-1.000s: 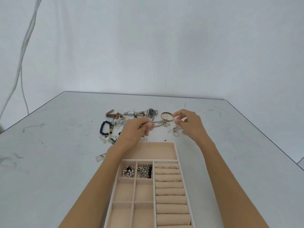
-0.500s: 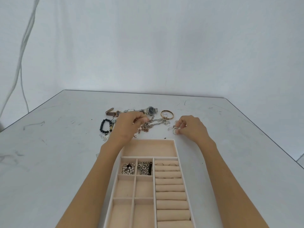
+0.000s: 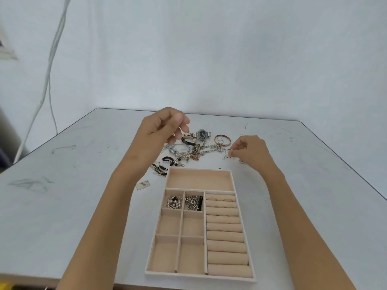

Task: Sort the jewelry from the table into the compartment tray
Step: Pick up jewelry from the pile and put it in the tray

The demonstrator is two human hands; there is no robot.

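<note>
The beige compartment tray [image 3: 232,181] lies in front of me. Two of its small compartments hold a pearl cluster [image 3: 173,202] and silver chains [image 3: 193,203], and thin rings [image 3: 219,199] sit on the top roll. Beyond it lies the jewelry pile: a steel watch [image 3: 202,134], a gold bangle [image 3: 222,140], a chain [image 3: 204,150] and black cord bracelets [image 3: 166,164]. My left hand [image 3: 163,127] hovers above the pile's left side with fingertips curled to the thumb; I see nothing in them. My right hand [image 3: 249,152] pinches a small silver ring cluster [image 3: 228,154] on the table.
A scrap of paper [image 3: 143,184] lies left of the tray's far corner. Another small silver piece [image 3: 242,161] peeks out under my right hand. The grey table's [image 3: 73,195] right edge runs diagonally close by, and cables [image 3: 49,80] hang down the wall at left.
My left hand has risen off the pile, and the chain it was gripping lies on the table. My right hand stayed put, pinching the small rings. My head has tilted, showing more of the tray.
</note>
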